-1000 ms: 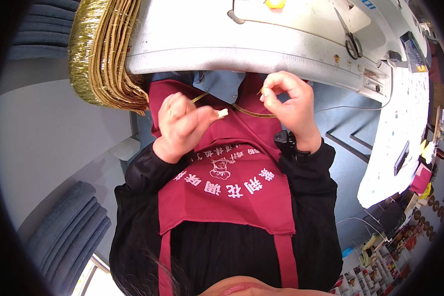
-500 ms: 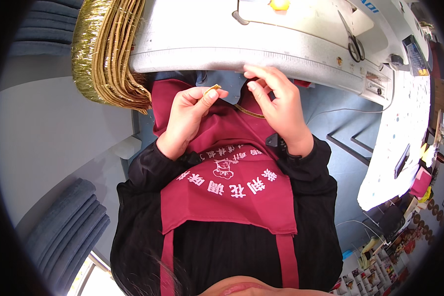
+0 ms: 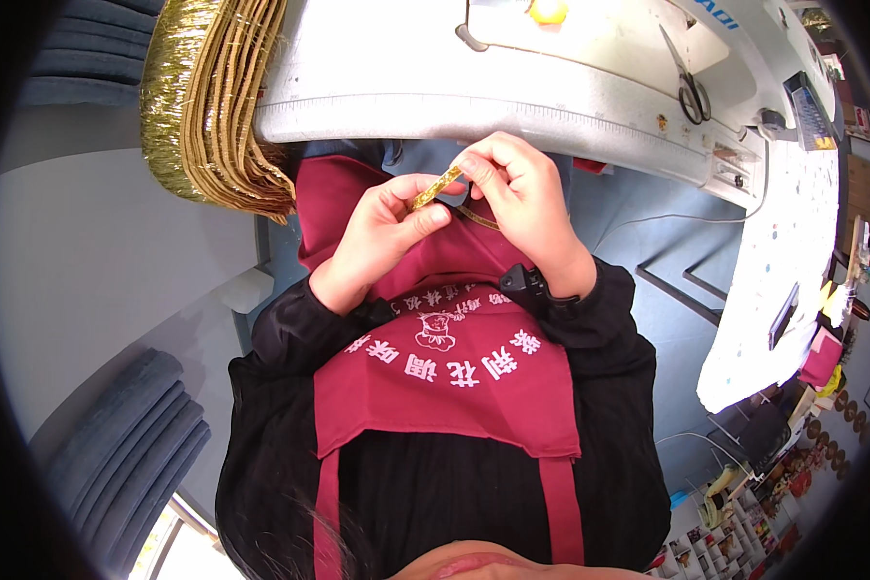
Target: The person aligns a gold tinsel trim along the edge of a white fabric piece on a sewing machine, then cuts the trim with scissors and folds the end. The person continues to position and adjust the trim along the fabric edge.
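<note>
While both hands work close together over the lap, the biggest thing in view is the white sewing-machine table [image 3: 512, 106] w/ a ruler strip along its near edge, curving across the top. Below it, the person's black long-sleeved top [image 3: 435, 483] & dark red bib apron w/ white print [image 3: 454, 387] fill the centre. Top left, a thick bundle of shiny gold cord loops [image 3: 213, 106] hangs off the table's left end, just beside the apron's upper corner. Lower left, a stack of blue-grey folded fabric [image 3: 126, 445] lies on the pale floor, well apart from the hands. On the tabletop to the right, black-handled scissors [image 3: 686, 82] lie flat; a yellow round object [image 3: 548, 10] sits near the top edge, partly cut off.

Left hand [image 3: 382, 227]: thumb & forefinger pinched shut on the lower end of a short gold metallic strip [image 3: 437, 186]. Right hand [image 3: 522, 198]: fingertips closed on the strip's upper end, so both hands are clamped on the same piece, nearly touching. Strip sits tilted, just below the table's near edge, above the apron. A thin gold cord [image 3: 478, 217] trails from it under the right hand. Black band/device at right wrist [image 3: 527, 283], partly hidden by the sleeve.
</note>
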`<state>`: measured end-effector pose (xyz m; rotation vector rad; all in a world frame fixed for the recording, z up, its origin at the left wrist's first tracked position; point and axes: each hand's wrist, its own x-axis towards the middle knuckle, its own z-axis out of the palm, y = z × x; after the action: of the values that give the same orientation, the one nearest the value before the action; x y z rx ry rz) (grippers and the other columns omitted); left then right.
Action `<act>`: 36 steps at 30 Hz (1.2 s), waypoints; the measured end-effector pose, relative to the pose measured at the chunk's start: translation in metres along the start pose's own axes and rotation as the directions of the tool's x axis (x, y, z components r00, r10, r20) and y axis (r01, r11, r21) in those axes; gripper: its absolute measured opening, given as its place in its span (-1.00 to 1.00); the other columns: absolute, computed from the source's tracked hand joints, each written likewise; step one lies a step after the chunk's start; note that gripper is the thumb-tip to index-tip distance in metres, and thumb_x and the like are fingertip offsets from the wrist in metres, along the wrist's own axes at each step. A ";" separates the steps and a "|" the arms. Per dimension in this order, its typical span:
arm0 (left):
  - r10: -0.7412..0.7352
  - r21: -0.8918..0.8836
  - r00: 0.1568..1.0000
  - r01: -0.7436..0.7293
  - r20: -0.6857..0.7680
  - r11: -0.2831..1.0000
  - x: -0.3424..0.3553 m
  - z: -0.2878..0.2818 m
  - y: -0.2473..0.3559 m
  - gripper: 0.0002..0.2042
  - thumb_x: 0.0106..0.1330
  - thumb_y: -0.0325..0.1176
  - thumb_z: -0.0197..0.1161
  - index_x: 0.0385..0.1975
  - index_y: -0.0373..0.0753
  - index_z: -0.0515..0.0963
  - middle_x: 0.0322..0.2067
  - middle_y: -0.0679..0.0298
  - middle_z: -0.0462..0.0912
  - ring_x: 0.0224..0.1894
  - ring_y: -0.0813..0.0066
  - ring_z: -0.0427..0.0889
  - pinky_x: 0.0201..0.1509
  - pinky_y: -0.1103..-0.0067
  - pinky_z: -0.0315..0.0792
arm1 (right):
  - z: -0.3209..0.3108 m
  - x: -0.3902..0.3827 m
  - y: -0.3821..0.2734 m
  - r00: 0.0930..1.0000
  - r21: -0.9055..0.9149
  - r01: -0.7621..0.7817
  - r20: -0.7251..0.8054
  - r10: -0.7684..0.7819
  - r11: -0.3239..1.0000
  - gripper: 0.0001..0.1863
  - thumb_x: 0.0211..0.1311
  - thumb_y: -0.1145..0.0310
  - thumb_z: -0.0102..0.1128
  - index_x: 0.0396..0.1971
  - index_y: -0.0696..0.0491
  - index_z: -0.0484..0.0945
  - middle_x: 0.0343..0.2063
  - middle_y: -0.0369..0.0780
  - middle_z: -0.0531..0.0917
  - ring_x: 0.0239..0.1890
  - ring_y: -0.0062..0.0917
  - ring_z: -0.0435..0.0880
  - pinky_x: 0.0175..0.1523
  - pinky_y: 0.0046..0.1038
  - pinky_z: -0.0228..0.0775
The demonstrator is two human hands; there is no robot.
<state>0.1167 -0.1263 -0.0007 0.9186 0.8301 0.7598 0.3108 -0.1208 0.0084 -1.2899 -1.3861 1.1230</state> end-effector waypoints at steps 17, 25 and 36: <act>-0.051 0.063 0.990 0.043 0.131 0.997 0.018 0.006 0.025 -0.76 0.60 -0.39 -0.16 0.06 -0.26 0.45 -0.42 0.18 0.69 -0.52 0.74 0.40 -0.40 0.76 0.20 | -0.002 0.003 0.001 0.994 0.328 -0.082 -0.038 0.100 0.941 -0.79 0.47 0.36 0.16 -0.20 0.22 0.62 -0.37 -0.28 0.69 -0.36 -0.72 0.58 -0.19 -0.63 0.47; -0.026 -0.055 0.996 0.030 0.081 0.998 0.019 0.006 0.016 -0.85 0.57 -0.42 -0.07 -0.05 -0.28 0.43 -0.47 0.14 0.70 -0.64 0.86 0.13 -0.53 0.80 0.09 | -0.005 0.004 0.000 0.996 0.165 -0.030 -0.081 0.044 0.986 -0.80 0.43 0.36 0.21 -0.17 0.21 0.65 -0.41 -0.31 0.70 -0.40 -0.74 0.56 -0.27 -0.64 0.44; -0.055 -0.065 0.998 0.057 0.036 0.996 0.019 0.001 0.013 -0.90 0.56 -0.41 -0.02 -0.15 -0.27 0.42 -0.49 0.12 0.69 -0.68 0.86 0.16 -0.61 0.78 0.06 | -0.008 -0.003 0.000 0.748 -0.498 0.573 -0.007 -0.664 0.650 -0.73 -0.01 0.47 0.46 -0.25 0.02 0.68 -0.33 -0.31 0.56 -0.44 -0.51 0.58 -0.35 -0.45 0.44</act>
<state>0.1237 -0.1058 0.0057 0.8444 0.7934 0.7170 0.3191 -0.1233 0.0096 -1.0466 -1.8252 0.1738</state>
